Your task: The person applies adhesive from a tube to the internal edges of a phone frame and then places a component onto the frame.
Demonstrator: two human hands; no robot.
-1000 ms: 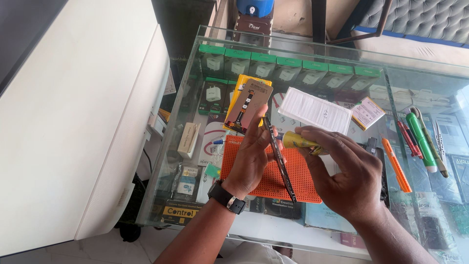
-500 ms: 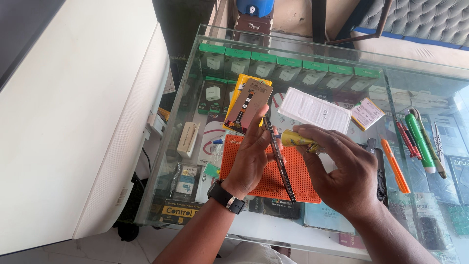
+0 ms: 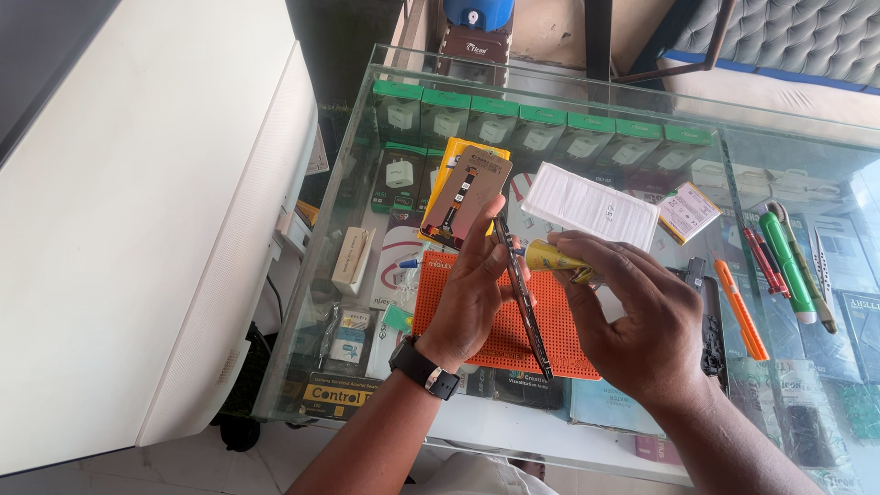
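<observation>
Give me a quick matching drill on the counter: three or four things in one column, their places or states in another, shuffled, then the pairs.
Things:
1. yellow tube
2. phone frame
3. orange mat
4. green marker

Places:
A. flat on the glass, under both hands
B. pinched in the right hand
C. far right, among the tools
D. held on edge by the left hand

Pairs: 1-B, 2-D, 3-A, 4-C

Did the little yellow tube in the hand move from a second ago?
No. The yellow tube sits in the right hand just below the white ribbed box, nozzle at the phone frame, exactly as before.
</observation>
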